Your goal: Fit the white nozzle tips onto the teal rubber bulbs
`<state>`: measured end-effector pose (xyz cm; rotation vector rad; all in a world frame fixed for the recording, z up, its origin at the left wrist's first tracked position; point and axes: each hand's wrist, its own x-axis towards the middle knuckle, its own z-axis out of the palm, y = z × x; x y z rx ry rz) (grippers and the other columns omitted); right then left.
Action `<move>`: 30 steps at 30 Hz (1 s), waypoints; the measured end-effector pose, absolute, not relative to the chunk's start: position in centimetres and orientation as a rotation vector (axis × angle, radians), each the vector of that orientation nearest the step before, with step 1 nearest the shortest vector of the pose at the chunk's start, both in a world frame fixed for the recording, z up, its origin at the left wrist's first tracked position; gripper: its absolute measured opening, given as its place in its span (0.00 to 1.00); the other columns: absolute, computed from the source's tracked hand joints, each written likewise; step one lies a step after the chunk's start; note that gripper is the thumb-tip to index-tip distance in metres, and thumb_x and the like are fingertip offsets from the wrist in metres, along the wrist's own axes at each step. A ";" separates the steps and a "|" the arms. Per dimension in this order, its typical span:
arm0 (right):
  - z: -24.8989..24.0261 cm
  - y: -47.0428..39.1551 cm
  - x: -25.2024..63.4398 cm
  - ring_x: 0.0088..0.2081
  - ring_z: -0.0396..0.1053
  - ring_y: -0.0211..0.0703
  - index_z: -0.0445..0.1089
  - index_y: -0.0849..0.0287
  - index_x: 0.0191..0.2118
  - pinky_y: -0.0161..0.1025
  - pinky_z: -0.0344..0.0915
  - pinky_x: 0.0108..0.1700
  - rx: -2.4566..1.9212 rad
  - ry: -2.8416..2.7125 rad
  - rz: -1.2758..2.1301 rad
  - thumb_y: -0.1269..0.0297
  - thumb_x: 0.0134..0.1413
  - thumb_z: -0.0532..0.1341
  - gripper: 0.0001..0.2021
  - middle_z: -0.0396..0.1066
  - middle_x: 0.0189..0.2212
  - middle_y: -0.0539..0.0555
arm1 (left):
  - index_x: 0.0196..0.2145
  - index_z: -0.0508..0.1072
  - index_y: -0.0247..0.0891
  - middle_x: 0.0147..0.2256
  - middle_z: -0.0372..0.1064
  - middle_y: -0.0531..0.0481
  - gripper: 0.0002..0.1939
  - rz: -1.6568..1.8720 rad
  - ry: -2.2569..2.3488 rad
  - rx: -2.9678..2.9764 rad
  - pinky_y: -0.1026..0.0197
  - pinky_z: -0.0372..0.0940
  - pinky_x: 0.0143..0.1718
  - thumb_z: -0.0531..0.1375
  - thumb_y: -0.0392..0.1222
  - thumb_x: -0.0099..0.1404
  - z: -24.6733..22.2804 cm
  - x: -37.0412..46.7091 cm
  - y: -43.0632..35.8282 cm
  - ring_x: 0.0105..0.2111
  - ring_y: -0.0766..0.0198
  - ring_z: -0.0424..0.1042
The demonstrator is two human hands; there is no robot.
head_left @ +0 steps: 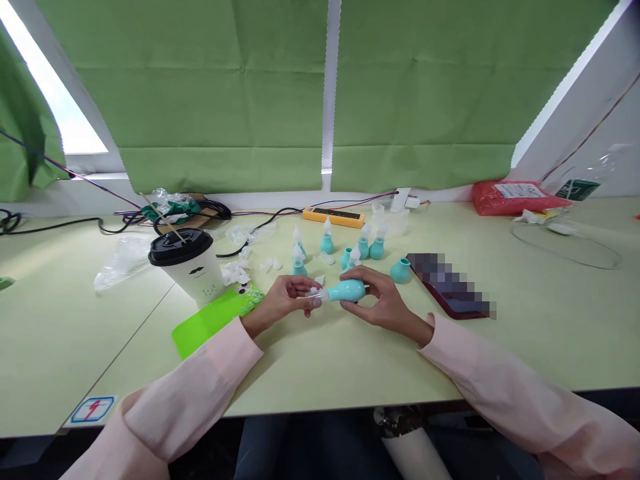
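A teal bulb (347,290) with a clear tip (321,294) on its left end lies sideways between my hands, above the table. My right hand (377,297) is closed round the teal bulb. The fingers of my left hand (293,298) pinch the clear tip. Just behind stand several teal bulbs with clear tips, one of them an upright bulb (327,243) at the back. An open teal bulb (401,271) without a tip sits to the right of my right hand. Small clear pieces (271,265) lie behind my left hand.
A lidded paper cup (195,270) with a stick and a green phone case (213,323) are at the left. A dark phone (450,287) lies right. Behind are a yellow power strip (334,217), black cables (265,227), plastic wrap (123,260) and a red package (515,197).
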<state>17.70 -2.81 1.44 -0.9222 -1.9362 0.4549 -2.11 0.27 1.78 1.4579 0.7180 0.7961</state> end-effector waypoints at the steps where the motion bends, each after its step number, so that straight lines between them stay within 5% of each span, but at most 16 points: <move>1: 1.3 -2.8 17.7 0.36 0.64 0.41 0.61 0.57 0.39 0.32 0.64 0.27 -0.914 -1.966 0.457 0.67 0.41 0.59 0.15 0.65 0.36 0.54 | 0.32 0.69 0.29 0.24 0.66 0.50 0.16 0.783 0.727 1.459 0.67 0.62 0.20 0.64 0.38 0.44 1.8 -2.1 0.3 0.21 0.71 0.63; 14: 0.0 -2.3 17.6 0.34 0.61 0.40 0.54 0.56 0.42 0.38 0.61 0.34 -0.877 -2.200 0.426 0.65 0.48 0.55 0.14 0.61 0.36 0.54 | 0.31 0.71 0.28 0.21 0.65 0.51 0.16 0.725 0.834 1.521 0.69 0.59 0.15 0.64 0.39 0.42 1.5 -1.9 0.0 0.16 0.74 0.60; 22: 0.3 -2.8 17.1 0.15 0.55 0.24 0.54 0.54 0.44 0.29 0.58 0.14 -1.046 -1.994 1.041 0.57 0.48 0.54 0.16 0.59 0.36 0.51 | 0.33 0.73 0.32 0.26 0.70 0.48 0.15 0.877 0.998 1.901 0.67 0.63 0.23 0.62 0.41 0.45 1.3 -2.0 -0.5 0.23 0.69 0.66; 30: 0.9 -2.6 17.6 0.13 0.56 0.22 0.53 0.51 0.47 0.29 0.57 0.12 -1.098 -1.902 1.305 0.55 0.46 0.55 0.21 0.59 0.36 0.50 | 0.34 0.70 0.33 0.26 0.70 0.48 0.09 1.006 0.909 2.627 0.67 0.62 0.23 0.55 0.35 0.55 1.2 -1.8 -1.5 0.21 0.69 0.66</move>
